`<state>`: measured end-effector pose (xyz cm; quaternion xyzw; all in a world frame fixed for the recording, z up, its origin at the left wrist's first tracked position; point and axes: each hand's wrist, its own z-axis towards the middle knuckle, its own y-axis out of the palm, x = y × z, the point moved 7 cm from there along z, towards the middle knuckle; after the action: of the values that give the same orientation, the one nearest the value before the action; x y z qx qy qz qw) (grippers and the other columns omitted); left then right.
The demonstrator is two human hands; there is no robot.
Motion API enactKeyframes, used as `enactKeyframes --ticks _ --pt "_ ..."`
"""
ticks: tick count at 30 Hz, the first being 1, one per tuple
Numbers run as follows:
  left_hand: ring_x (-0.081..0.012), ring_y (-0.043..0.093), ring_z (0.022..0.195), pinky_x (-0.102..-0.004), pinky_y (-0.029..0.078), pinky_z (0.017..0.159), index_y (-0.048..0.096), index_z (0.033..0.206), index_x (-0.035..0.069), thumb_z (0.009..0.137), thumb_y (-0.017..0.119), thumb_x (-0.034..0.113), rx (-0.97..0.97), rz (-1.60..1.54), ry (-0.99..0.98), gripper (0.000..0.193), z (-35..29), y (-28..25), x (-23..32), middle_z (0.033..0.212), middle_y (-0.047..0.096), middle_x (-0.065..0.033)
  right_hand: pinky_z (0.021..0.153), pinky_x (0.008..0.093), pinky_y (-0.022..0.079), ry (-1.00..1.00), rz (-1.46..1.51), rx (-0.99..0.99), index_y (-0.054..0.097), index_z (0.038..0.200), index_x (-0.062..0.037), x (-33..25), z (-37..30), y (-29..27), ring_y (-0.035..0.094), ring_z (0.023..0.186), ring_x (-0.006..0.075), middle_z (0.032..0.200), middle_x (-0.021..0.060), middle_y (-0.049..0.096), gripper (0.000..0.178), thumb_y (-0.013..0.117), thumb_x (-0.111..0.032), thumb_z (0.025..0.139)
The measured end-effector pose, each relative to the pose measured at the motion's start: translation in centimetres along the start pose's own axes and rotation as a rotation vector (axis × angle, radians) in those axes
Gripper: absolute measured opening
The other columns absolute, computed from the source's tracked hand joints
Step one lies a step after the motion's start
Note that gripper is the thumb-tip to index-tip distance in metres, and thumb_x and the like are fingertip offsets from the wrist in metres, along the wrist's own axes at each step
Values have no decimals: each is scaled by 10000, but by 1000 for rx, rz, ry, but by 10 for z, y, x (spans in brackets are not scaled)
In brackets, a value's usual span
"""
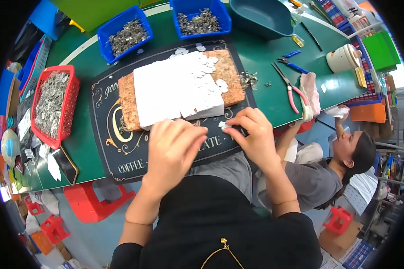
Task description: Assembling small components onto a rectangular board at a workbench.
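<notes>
Right hand (256, 138) pinches a flake (222, 125); left hand (171, 145) curls, contents unclear. Slack fingers could drop it onto the mat (134, 150) below.

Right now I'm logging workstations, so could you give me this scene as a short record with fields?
Left hand: near the white block's close edge; whether it holds anything is hidden
Right hand: small white piece in its fingers
Centre: white block on a speckled brown slab, over a black mat
Left: red basket of metal pieces
Far side: two blue bins of metal pieces
Right: pink-handled pliers, seated co-worker
</notes>
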<state>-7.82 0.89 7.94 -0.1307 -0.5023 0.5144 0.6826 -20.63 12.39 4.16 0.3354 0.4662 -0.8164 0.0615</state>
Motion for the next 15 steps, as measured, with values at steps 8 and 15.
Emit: enactKeyframes --ticks 8,15 --pt "-264 515 982 -391 419 802 630 1047 59 704 762 168 -124 127 72 384 -14 55 5 1065 575 -63 644 289 459 198 -18 277 713 912 -6 51 18 -51 579 696 184 817 106 634 138 709 -54 783" --pt "-257 544 1000 -389 459 793 651 924 52 658 761 103 -139 57 208 293 -31 53 11 1046 606 -70 599 277 447 226 -146 224 707 871 -13 66 31 -33 568 632 157 751 63 631 129 734 -62 755"
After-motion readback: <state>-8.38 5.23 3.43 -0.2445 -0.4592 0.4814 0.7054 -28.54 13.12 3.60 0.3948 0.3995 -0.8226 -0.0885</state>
